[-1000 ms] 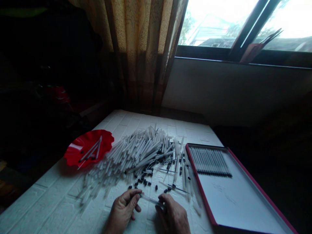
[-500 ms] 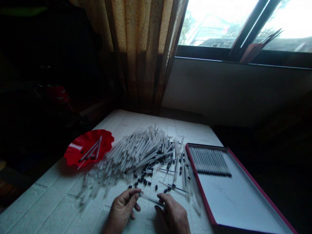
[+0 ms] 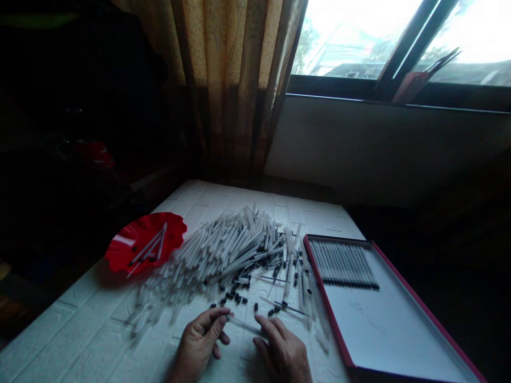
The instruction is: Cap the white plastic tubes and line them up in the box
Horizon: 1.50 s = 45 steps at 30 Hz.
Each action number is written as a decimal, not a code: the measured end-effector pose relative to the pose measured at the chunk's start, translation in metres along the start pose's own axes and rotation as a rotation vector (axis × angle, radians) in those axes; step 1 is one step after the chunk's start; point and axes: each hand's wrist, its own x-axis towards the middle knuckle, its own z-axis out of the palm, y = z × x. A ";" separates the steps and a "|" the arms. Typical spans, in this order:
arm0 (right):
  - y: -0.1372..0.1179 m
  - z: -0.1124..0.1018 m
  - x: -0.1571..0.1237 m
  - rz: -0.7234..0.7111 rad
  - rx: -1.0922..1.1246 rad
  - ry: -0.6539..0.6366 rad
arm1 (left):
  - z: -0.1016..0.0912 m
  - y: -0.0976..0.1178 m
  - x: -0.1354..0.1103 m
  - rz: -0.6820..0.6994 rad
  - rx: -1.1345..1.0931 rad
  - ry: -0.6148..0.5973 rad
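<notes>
While the left fingers point(image 3: 217, 327) pinch one end of a clear tube point(image 3: 245, 325) between thumb and forefinger, the right fingers point(image 3: 268, 327) curl about its other end; how firmly they press cannot be told, as that end is hidden in the hand. The tube spans the gap between both sets of fingers, over the tabletop point(image 3: 64, 340). To the right of the fingers, a shallow box point(image 3: 391, 330) holds what looks finished: one neat row of tubes point(image 3: 343, 263), side by side, dark ends all on the near side. The row covers only the far part of the box. Beyond the fingers spreads a jumbled heap of tubes point(image 3: 223, 244), far outnumbering the row. Between heap and fingers lie scattered black caps point(image 3: 230, 296), and just beyond the right fingers a thin dark rod point(image 3: 296, 308). Well apart from the left fingers, farther left, a red bowl point(image 3: 123, 244) holds a few tubes. Judged by these amounts, little seems set in order and most remains loose.
</notes>
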 end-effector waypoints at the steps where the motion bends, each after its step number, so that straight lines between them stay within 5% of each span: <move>1: 0.000 0.000 0.000 0.000 0.009 0.006 | 0.000 0.000 0.000 0.001 0.001 0.000; 22: 0.004 0.008 -0.009 0.057 0.046 0.062 | 0.003 0.009 -0.001 -0.064 -0.096 0.055; 45: -0.004 -0.012 0.002 0.039 -0.018 -0.060 | 0.000 0.003 0.001 -0.030 -0.118 0.051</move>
